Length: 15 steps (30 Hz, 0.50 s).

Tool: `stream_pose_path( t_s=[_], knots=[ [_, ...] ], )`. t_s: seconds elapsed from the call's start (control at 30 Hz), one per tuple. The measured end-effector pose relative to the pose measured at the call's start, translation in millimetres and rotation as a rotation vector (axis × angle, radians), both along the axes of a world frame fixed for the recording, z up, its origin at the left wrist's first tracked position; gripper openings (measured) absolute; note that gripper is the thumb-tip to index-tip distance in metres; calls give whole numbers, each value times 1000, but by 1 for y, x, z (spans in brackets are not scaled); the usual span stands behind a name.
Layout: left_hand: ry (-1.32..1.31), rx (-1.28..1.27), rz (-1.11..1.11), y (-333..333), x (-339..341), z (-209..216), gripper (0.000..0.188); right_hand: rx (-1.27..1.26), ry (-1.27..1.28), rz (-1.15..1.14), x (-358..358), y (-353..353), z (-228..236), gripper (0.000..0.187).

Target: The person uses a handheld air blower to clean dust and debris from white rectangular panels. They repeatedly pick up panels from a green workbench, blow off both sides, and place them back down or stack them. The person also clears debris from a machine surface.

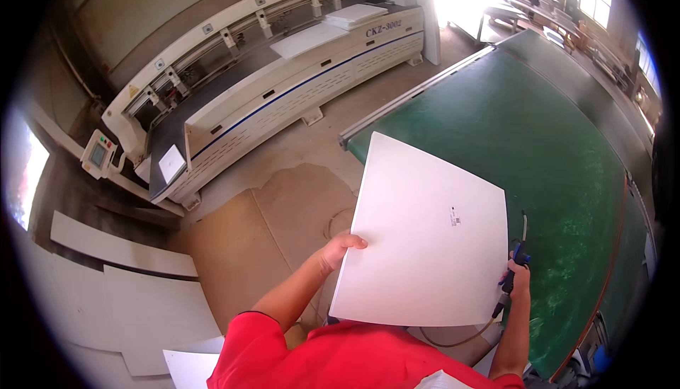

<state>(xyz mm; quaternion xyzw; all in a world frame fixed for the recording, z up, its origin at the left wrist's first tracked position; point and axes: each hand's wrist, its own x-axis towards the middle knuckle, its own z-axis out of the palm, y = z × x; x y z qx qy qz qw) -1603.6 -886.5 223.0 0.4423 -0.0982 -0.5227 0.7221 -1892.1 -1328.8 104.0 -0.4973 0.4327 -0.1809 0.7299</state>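
A large white panel (pixel 425 247) with a small printed label (pixel 455 216) is held tilted in front of my body. My left hand (pixel 342 249) grips its left edge, the thumb lying on the white face. At the right edge of the panel, my right hand (pixel 518 279) is wrapped round a blue and black air blow gun (pixel 522 255). Its thin nozzle points away from me over the green belt. A hose (pixel 460 345) runs from the gun's lower end toward my body. Whether my right fingers also touch the panel is hard to see.
To the right lies a wide green conveyor belt (pixel 489 120) with a metal rail. A long white machine (pixel 304 70) stands at the back left, panels (pixel 312 40) on its bed and a control box (pixel 99 154) at its end. More white panels (pixel 159 311) lie at lower left.
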Motion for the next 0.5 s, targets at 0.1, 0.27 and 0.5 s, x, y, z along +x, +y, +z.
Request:
stream_pose_path(
  t_s=[0.1,0.27,0.5],
  knots=[
    [-106,-49,185,18,-49,18,54,99,-125,154,20,-6,-7,45],
    [-230,-11,486,172,39,100,51,-7,-159,242,200,109,107,41],
    [-39,-109,960,274,133,177,38,-93,-449,482,357,202,188,50]
  ],
)
